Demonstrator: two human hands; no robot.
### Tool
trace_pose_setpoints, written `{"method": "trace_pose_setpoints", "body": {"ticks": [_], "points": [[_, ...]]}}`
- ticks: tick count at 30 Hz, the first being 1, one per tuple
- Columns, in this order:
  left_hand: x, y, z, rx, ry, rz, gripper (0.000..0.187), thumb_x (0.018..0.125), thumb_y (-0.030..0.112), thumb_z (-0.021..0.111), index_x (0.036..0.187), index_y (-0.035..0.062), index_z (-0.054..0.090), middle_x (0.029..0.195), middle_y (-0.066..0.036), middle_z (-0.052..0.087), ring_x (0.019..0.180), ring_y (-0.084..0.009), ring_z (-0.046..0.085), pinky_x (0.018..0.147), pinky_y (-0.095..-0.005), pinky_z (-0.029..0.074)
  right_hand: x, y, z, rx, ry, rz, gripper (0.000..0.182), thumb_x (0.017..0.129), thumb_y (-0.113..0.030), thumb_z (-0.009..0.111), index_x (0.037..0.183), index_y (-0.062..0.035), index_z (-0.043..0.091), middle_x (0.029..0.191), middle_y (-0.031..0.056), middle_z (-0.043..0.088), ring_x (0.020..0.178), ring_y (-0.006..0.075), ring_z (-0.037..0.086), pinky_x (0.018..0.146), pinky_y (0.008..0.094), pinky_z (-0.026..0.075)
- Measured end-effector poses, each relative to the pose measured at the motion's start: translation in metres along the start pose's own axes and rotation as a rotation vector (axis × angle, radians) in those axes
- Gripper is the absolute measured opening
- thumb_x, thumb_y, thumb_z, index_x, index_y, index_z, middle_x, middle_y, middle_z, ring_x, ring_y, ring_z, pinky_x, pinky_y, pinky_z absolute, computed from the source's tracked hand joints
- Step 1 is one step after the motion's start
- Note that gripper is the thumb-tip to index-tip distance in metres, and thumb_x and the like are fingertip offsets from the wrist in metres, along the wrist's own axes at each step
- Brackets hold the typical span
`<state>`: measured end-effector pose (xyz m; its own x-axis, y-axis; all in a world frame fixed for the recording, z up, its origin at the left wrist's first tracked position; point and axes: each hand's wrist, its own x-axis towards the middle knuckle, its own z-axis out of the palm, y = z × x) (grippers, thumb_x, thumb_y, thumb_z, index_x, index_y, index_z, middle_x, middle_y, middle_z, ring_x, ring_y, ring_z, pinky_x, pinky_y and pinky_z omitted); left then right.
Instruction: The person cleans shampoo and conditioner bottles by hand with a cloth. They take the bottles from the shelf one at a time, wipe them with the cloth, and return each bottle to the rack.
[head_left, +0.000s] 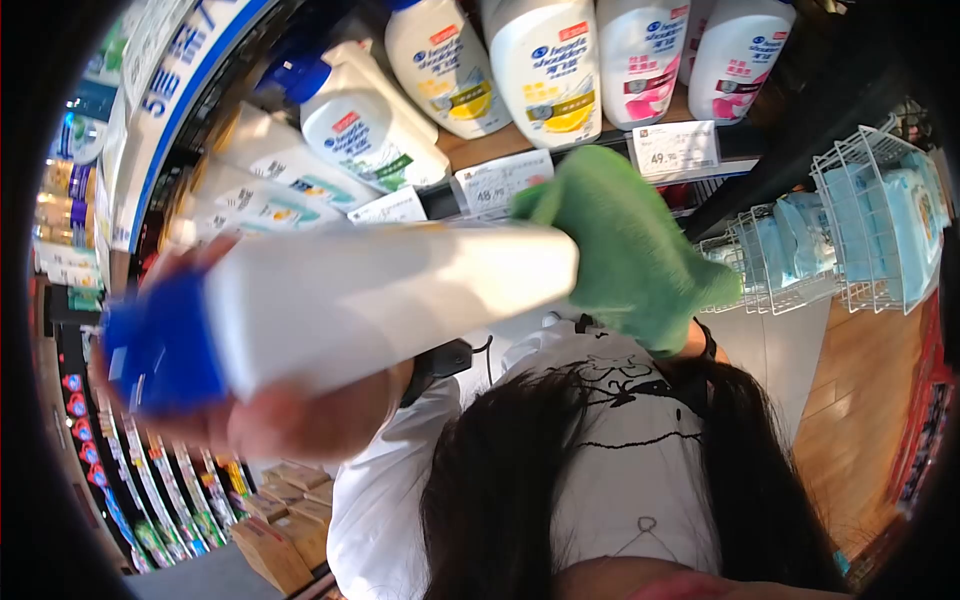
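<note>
My left hand (310, 418) is wrapped round the capped end of a white shampoo bottle (400, 290) with a blue cap (160, 345). The bottle lies almost level in the air, its base pointing right, and is smeared by motion. A green cloth (625, 245) is at the base end of the bottle and overlaps it in view. It covers my right hand (698, 340), of which only a bit near the dark wristband shows; the fingers are hidden under the cloth they hold.
Beyond the bottle, a shelf holds several upright shampoo bottles (545, 65) above price tags (675, 148). Wire baskets (870, 220) with blue packs hang at the right. Cardboard boxes (275, 545) sit at the lower left, near a rack of small goods (165, 490).
</note>
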<state>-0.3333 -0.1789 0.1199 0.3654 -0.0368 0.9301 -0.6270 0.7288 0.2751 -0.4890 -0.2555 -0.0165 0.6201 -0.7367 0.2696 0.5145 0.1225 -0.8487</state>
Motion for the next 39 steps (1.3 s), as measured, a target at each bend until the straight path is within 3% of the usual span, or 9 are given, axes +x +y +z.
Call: {"method": "trace_pose_setpoints", "body": {"ticks": [4, 8, 10, 15, 16, 21, 30, 36, 39], "points": [[-0.028, -0.013, 0.014, 0.038, -0.015, -0.331, 0.048, 0.079, 0.007, 0.055, 0.123, 0.0029, 0.038, 0.111, -0.019, 0.051, 0.098, -0.0287, 0.055, 0.079, -0.0332, 0.051, -0.003, 0.008, 0.019, -0.060, -0.140, 0.102, 0.045, 0.069, 0.002, 0.064, 0.110, 0.0015, 0.046, 0.093, 0.0092, 0.058, 0.080, 0.0137, 0.056, 0.075, 0.0298, 0.046], [-0.076, -0.024, -0.023, -0.209, -0.208, -0.723, 0.054, 0.085, 0.022, 0.050, 0.129, 0.0002, 0.026, 0.122, -0.015, 0.042, 0.109, -0.0238, 0.047, 0.092, -0.0346, 0.039, -0.006, 0.033, 0.009, 0.280, -0.146, 0.366, 0.049, 0.068, -0.003, 0.067, 0.112, 0.0016, 0.045, 0.101, 0.0087, 0.056, 0.094, 0.0142, 0.052, 0.081, 0.0276, 0.043], [-0.105, -0.020, -0.036, -0.257, -0.263, -0.867, 0.056, 0.086, 0.030, 0.046, 0.129, 0.0004, 0.026, 0.123, -0.014, 0.042, 0.110, -0.0236, 0.046, 0.093, -0.0372, 0.038, -0.006, 0.031, 0.010, -0.197, -0.158, 0.034, 0.048, 0.068, -0.004, 0.067, 0.111, 0.0014, 0.045, 0.102, 0.0089, 0.055, 0.096, 0.0148, 0.051, 0.082, 0.0273, 0.042], [-0.120, -0.016, -0.040, -0.446, -0.063, -1.107, 0.063, 0.081, 0.039, 0.051, 0.125, -0.0003, 0.031, 0.118, -0.013, 0.047, 0.105, -0.0242, 0.050, 0.090, -0.0376, 0.040, -0.002, 0.007, 0.028, -0.086, -0.094, 0.348, 0.040, 0.071, -0.009, 0.065, 0.106, 0.0008, 0.049, 0.100, 0.0098, 0.054, 0.088, 0.0158, 0.050, 0.078, 0.0302, 0.041], [-0.118, -0.016, -0.038, -0.481, 0.015, -1.164, 0.067, 0.077, 0.039, 0.058, 0.123, -0.0019, 0.033, 0.114, -0.013, 0.049, 0.102, -0.0231, 0.052, 0.088, -0.0358, 0.041, 0.003, 0.010, 0.028, -0.453, -0.174, -0.126, 0.034, 0.072, -0.011, 0.063, 0.101, 0.0011, 0.051, 0.095, 0.0130, 0.056, 0.084, 0.0204, 0.053, 0.076, 0.0315, 0.042], [-0.123, -0.005, -0.045, -0.548, -0.148, -1.375, 0.073, 0.066, 0.031, 0.070, 0.121, -0.0036, 0.035, 0.109, -0.013, 0.053, 0.100, -0.0216, 0.054, 0.086, -0.0319, 0.043, -0.005, 0.013, 0.025, -0.503, -0.206, 0.015, 0.027, 0.075, -0.019, 0.057, 0.097, -0.0029, 0.054, 0.088, 0.0143, 0.059, 0.078, 0.0309, 0.057, 0.066, 0.0358, 0.045], [-0.110, 0.023, -0.033, -0.356, -0.182, -1.230, 0.078, 0.064, 0.026, 0.073, 0.122, -0.0074, 0.032, 0.113, -0.017, 0.050, 0.100, -0.0225, 0.054, 0.085, -0.0325, 0.044, 0.019, 0.000, 0.016, -0.484, -0.267, -0.129, 0.027, 0.071, -0.015, 0.061, 0.095, -0.0046, 0.056, 0.084, 0.0112, 0.060, 0.075, 0.0267, 0.058, 0.064, 0.0326, 0.046], [-0.130, -0.001, -0.073, -0.685, 0.056, -1.147, 0.074, 0.078, 0.053, 0.047, 0.125, -0.0023, 0.034, 0.120, -0.017, 0.047, 0.106, -0.0274, 0.050, 0.091, -0.0397, 0.039, -0.011, 0.045, 0.029, -0.541, -0.375, -0.086, 0.026, 0.070, -0.013, 0.062, 0.093, -0.0051, 0.056, 0.088, 0.0130, 0.058, 0.082, 0.0278, 0.058, 0.068, 0.0330, 0.047], [-0.129, -0.009, -0.078, -0.766, 0.091, -1.231, 0.075, 0.075, 0.053, 0.051, 0.123, -0.0029, 0.036, 0.115, -0.018, 0.050, 0.103, -0.0273, 0.051, 0.087, -0.0379, 0.041, -0.016, 0.035, 0.038, -0.631, -0.440, -0.042, 0.028, 0.068, -0.014, 0.063, 0.093, -0.0052, 0.056, 0.090, 0.0139, 0.057, 0.083, 0.0291, 0.057, 0.069, 0.0336, 0.046]]}}
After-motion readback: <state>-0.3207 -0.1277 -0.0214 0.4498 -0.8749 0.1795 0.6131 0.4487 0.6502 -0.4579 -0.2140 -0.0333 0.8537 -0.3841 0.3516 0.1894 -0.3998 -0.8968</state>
